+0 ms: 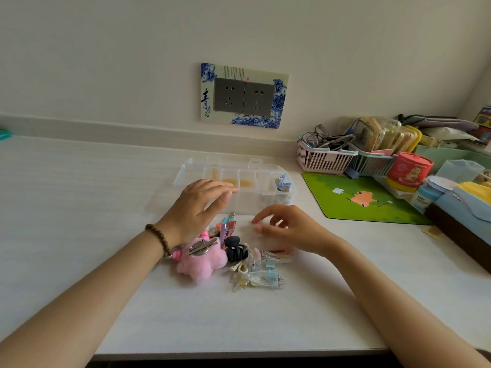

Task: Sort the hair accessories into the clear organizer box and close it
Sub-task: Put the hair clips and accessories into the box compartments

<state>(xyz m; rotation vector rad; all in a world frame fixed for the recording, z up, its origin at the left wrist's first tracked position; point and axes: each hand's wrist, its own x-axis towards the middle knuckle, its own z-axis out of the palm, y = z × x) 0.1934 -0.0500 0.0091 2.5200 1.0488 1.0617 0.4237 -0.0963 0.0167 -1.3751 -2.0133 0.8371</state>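
Both hands empty, left hand (198, 205) spread over organizer box (233, 181), right hand (285, 224) loosely curled; best start with black claw clip (236, 250), topmost in pile.

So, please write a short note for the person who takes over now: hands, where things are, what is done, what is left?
Left hand: open, empty, above the front of the clear organizer box.
Right hand: open, empty, over the table in front of the box.
Box: open; the rightmost compartment holds some small items, the others look empty.
Pile of hair accessories: unsorted on the table, with the pink plush clip and black claw clip.
Left: sort the whole pile, close the lid.
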